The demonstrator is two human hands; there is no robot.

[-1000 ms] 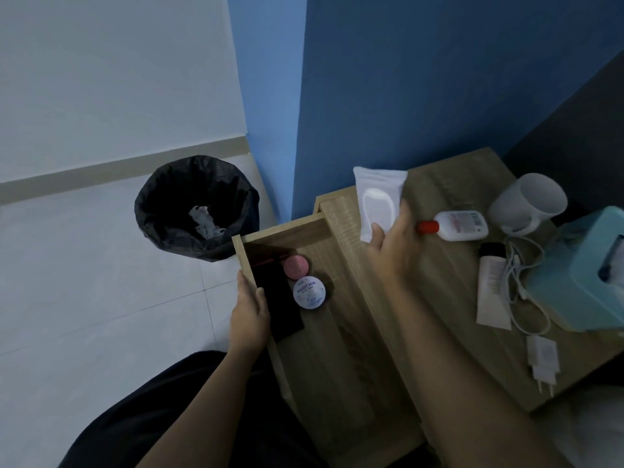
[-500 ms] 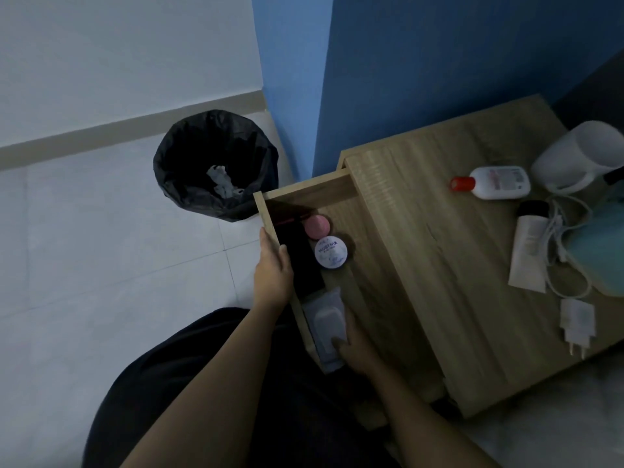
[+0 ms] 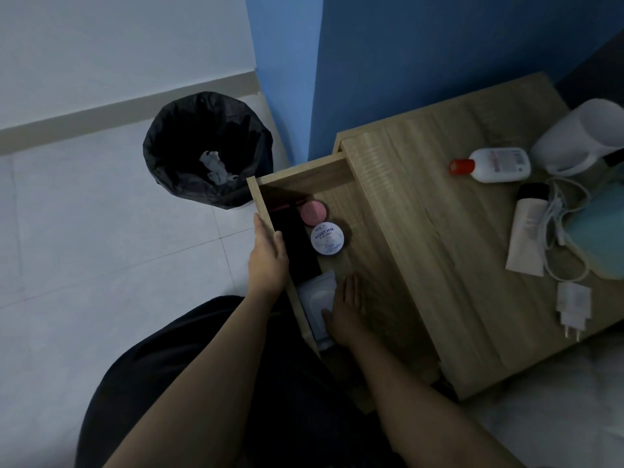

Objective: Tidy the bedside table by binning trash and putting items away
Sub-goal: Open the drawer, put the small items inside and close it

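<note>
The bedside table's drawer (image 3: pixel 297 172) is pulled out. My left hand (image 3: pixel 266 255) grips its front panel, thumb inside. A white wipes pack (image 3: pixel 315 298) lies flat in the drawer's near corner. My right hand (image 3: pixel 344 309) rests beside the pack on the drawer floor with straight fingers, its thumb touching the pack. Also in the drawer are a pink round tin (image 3: pixel 314 212), a white round jar (image 3: pixel 327 239) and a flat black item (image 3: pixel 297 244). A black-lined bin (image 3: pixel 207 150) with crumpled tissue (image 3: pixel 216 167) stands on the floor to the left.
On the table top (image 3: pixel 439 231) lie a white bottle with a red cap (image 3: pixel 499 165), a white mug (image 3: pixel 580 136), a white tube with a black cap (image 3: pixel 528 238), a white cable (image 3: pixel 557 211) with its charger plug (image 3: pixel 572 304), and a teal tissue box (image 3: pixel 601 238).
My right hand carried the wipes pack from above the table top down into the drawer, laid it there, then slid off it to the right. My left hand stayed on the drawer front.
</note>
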